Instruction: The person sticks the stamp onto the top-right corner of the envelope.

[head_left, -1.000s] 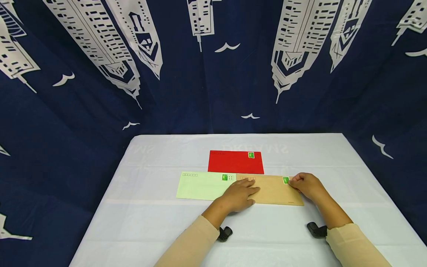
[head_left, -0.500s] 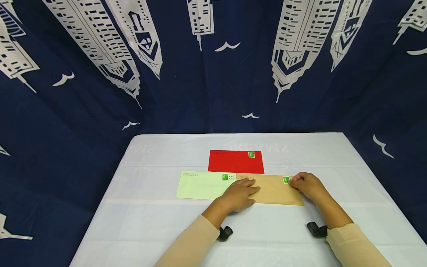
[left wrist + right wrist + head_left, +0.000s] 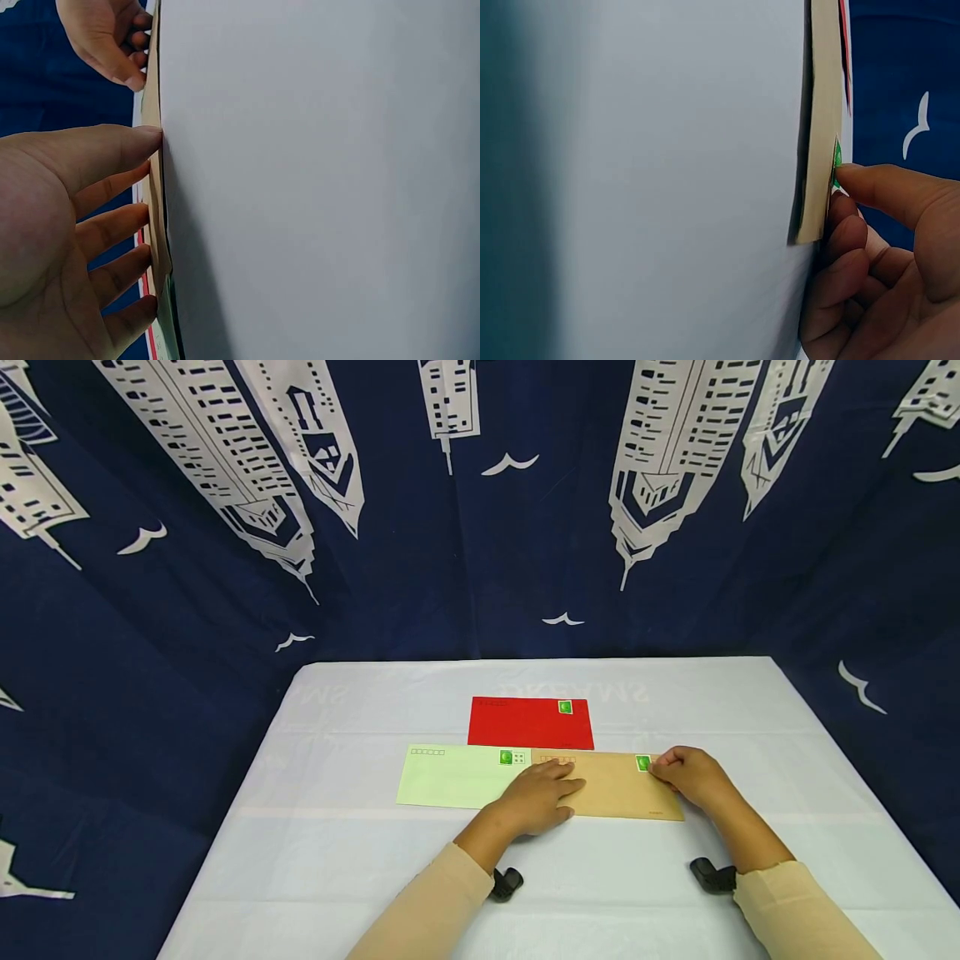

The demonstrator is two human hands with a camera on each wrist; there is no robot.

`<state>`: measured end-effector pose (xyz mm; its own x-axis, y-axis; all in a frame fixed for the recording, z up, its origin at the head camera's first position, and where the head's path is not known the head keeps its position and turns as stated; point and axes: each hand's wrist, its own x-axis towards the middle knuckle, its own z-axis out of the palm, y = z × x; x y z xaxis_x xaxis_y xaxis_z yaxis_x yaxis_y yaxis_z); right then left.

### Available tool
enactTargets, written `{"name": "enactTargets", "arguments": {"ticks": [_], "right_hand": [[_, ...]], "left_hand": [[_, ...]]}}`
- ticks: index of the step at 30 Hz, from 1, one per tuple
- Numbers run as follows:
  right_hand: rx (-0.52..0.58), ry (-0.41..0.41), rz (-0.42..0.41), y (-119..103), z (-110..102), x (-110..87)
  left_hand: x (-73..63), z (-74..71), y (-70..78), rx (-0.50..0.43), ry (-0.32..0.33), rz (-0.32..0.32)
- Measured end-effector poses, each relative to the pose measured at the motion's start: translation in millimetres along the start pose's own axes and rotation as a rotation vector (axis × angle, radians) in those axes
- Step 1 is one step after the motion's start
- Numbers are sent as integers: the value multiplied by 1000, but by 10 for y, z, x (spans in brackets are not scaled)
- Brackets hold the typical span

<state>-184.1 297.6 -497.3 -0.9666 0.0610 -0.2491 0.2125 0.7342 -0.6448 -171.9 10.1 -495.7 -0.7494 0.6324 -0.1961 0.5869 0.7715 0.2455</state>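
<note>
A tan envelope (image 3: 618,793) lies flat on the table, a green stamp (image 3: 643,763) at its upper right corner. Spread fingers of my left hand (image 3: 536,797) rest on the envelope's left part, covering some of it. My right hand (image 3: 693,777) pinches the stamp's right edge between thumb and forefinger. In the right wrist view the thumb lies against the green stamp (image 3: 837,166), with the other fingers curled below. The left wrist view has the left hand's fingertips (image 3: 150,139) along the tan envelope (image 3: 156,217), seen nearly edge-on.
A pale green envelope (image 3: 446,777) with a green stamp adjoins the tan one on the left. Behind them lies a red envelope (image 3: 517,724), stamped at upper right. The table (image 3: 360,877) wears a white cloth; a navy printed curtain (image 3: 465,568) hangs beyond.
</note>
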Motion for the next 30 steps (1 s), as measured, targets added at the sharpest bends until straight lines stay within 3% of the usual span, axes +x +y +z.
{"name": "enactTargets", "arguments": {"ticks": [14,24,30], "right_hand": [[66,-9,28,-5,33,24],[93,4,30,-18,32,26],[92,16,23,-45,-8,1]], "left_hand": [[17,4,15,-32,17,-25],[46,-24,15,25,106,-12],[36,-35,-11,-68,152,-17]]}}
